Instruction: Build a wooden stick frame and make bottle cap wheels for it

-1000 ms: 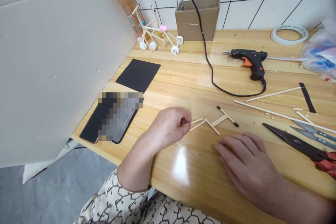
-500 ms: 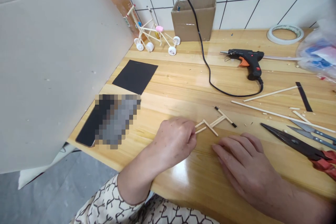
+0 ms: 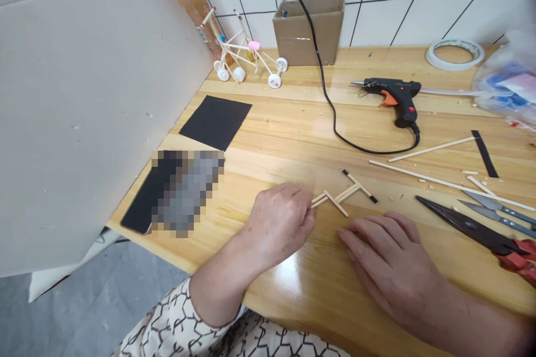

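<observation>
Curls left hand (image 3: pixel 282 220) almost closed, pinching thin stick (image 3: pixel 319 203) with near end hidden by hand and far end out just beside a leg of stick frame (image 3: pixel 336 203); cannot see exact fingertip contact. Rests right hand (image 3: pixel 387 262) palm down on wooden table (image 3: pixel 288 128), fingers relaxed, half extended, touching only wood as far as visible. See stick frame flat just ahead of hands, red-handled shears (image 3: pixel 473 226) to right, glue gun (image 3: pixel 402 101) farther back
</observation>
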`<action>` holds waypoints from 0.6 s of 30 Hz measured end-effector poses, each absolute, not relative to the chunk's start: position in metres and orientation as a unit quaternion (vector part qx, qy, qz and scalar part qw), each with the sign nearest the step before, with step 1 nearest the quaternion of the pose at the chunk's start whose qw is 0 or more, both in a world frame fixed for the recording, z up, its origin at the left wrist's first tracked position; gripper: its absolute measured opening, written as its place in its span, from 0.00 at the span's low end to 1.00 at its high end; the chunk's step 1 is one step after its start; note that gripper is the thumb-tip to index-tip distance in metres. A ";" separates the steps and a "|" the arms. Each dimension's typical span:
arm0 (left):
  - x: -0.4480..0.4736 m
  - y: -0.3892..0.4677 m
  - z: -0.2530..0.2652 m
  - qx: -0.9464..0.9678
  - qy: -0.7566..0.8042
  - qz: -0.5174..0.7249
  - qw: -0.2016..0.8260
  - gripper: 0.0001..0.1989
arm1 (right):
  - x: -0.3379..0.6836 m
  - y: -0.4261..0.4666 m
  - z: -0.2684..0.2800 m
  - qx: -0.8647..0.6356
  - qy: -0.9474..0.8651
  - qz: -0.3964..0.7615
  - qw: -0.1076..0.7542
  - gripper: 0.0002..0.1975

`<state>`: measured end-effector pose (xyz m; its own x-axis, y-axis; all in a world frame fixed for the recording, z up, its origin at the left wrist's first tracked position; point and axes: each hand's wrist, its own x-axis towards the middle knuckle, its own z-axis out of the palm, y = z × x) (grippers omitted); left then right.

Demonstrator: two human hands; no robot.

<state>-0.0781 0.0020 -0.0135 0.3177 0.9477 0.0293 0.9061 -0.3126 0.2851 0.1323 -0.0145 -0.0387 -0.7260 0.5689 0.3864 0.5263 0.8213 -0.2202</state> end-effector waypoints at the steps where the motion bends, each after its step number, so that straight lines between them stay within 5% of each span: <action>1: -0.078 0.002 -0.013 0.804 0.576 0.098 0.107 0.07 | 0.132 -0.014 -0.039 -0.296 -0.927 0.046 0.225 0.14; 18: -0.075 0.002 -0.014 0.803 0.581 0.097 0.092 0.06 | 0.131 -0.013 -0.043 -0.309 -0.929 0.032 0.199 0.17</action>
<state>-0.0753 0.0019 -0.0144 0.3070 0.9504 0.0498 0.9146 -0.3091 0.2606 0.1310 -0.0133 -0.0434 -0.7290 0.5877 0.3510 0.5622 0.8066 -0.1826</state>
